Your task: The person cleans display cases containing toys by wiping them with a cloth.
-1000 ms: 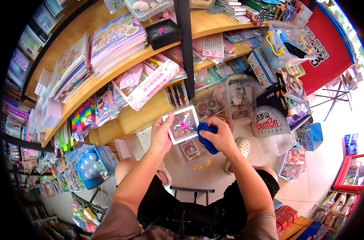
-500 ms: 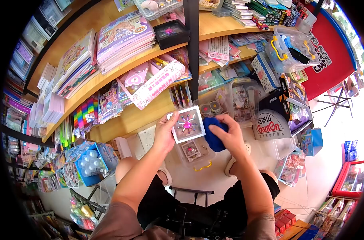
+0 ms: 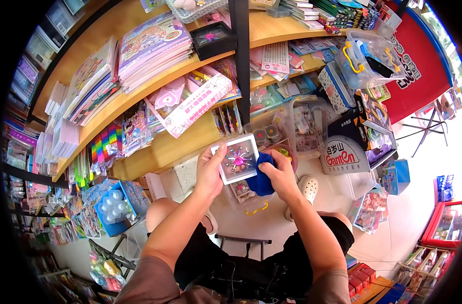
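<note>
My left hand (image 3: 210,169) grips a small white-framed box (image 3: 225,176) by its left side, thumb on the top face. Inside the box shows a silver, many-armed ornament with a pink centre (image 3: 238,160). My right hand (image 3: 281,175) is closed on a dark blue cloth (image 3: 261,182), which touches the box's right edge. Below them on the floor is a clear plastic bin with a yellow handle (image 3: 257,208), holding a similar small box (image 3: 241,190), partly hidden by the held box and cloth.
Shelves ahead carry stacked books (image 3: 152,48), a black box with a pink ornament (image 3: 210,38) and a pink-white carton (image 3: 198,104). Clear bins (image 3: 308,124) and a Ganten carton (image 3: 344,154) stand to the right. A blue box of clear balls (image 3: 117,210) sits at left.
The blue cloth has moved left, up against the box's right edge, with my right hand shifting the same way. The box has turned slightly. My right foot has moved outward.
</note>
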{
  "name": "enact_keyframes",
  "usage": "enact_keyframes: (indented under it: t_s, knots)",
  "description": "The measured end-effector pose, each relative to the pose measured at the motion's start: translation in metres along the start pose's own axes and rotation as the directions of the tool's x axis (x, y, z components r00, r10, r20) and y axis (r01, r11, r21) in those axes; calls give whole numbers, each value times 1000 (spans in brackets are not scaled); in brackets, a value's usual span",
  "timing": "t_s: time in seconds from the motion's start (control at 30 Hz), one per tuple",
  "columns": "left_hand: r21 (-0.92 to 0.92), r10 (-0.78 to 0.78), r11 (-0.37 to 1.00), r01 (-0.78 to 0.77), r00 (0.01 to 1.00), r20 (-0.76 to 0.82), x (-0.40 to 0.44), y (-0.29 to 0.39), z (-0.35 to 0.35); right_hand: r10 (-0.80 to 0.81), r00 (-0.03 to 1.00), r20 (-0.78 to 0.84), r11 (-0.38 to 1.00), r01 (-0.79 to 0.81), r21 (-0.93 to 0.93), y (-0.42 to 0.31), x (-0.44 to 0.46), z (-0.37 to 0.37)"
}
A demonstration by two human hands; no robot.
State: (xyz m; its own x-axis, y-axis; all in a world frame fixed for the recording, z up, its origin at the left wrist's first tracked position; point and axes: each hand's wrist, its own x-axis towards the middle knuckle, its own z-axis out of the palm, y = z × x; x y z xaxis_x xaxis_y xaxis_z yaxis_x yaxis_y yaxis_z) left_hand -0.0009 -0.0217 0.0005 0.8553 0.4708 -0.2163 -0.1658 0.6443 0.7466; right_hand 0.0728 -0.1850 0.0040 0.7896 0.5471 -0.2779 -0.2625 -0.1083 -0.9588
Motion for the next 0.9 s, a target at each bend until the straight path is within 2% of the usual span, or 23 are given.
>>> enact_keyframes:
  t_s: [0.1, 0.2, 0.3, 0.4, 0.5, 0.6, 0.7, 0.77, 0.83, 0.9]
  knots:
    - [-25, -30, 999, 31, 999, 43, -4, 9, 8, -17, 999, 29, 994, 13, 106, -2, -2, 1]
    - [-67, -89, 994, 89, 996, 12, -5, 11, 7, -11, 1000, 11, 995, 10, 101, -1, -3, 4]
    - [-46, -90, 995, 89, 995, -31, -5, 4, 2, 46, 996, -74, 994, -38, 106, 0, -2, 8]
    - [-28, -52, 998, 50, 998, -45, -6, 5, 4, 12, 998, -54, 992, -5, 123, 0, -2, 9]
    - [-25, -36, 999, 35, 999, -31, -5, 6, 2, 59, 998, 7, 989, -60, 132, 2, -2, 6]
    - [-57, -53, 997, 54, 999, 13, 0, 16, -2, 149, 987, -57, 987, -145, 65, 4, -3, 1]
    - [-87, -26, 996, 28, 1000, 17, 5, 21, -4, 228, 963, -146, 967, -206, 151, 18, -2, -6]
    - [-80, -28, 996, 29, 1000, 7, 4, 22, -5, 233, 958, -168, 940, -178, 291, 11, -5, -11]
    - [-55, -19, 998, 18, 1000, -10, 1, 23, -2, 224, 947, -231, 928, -134, 349, 1, -3, -19]
    - [-47, -27, 999, 26, 999, -19, 1, 23, -1, 138, 958, -251, 911, -23, 413, -11, -3, -24]
